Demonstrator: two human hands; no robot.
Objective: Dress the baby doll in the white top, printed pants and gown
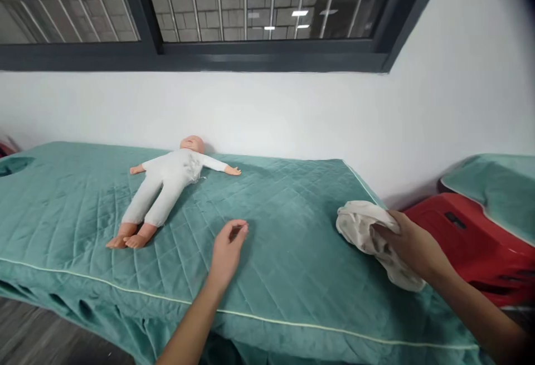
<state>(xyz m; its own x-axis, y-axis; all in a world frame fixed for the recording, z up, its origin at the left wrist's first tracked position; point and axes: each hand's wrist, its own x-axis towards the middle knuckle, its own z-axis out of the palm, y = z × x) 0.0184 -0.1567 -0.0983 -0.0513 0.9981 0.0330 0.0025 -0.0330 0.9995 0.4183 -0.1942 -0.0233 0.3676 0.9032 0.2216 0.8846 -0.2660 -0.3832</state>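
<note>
A baby doll [165,184] in a white bodysuit lies on its back on the teal quilted bed cover [292,209], arms spread, feet toward me. My left hand [228,251] rests on the cover to the right of the doll's feet, fingers loosely curled, holding nothing. My right hand [412,245] grips a crumpled white cloth [368,225] near the bed's right edge.
The bed stands against a white wall [292,114] under a dark-framed window [209,56]. A face hole [14,164] is at the bed's far left. A red object [468,237] and another teal-covered surface [497,186] stand to the right.
</note>
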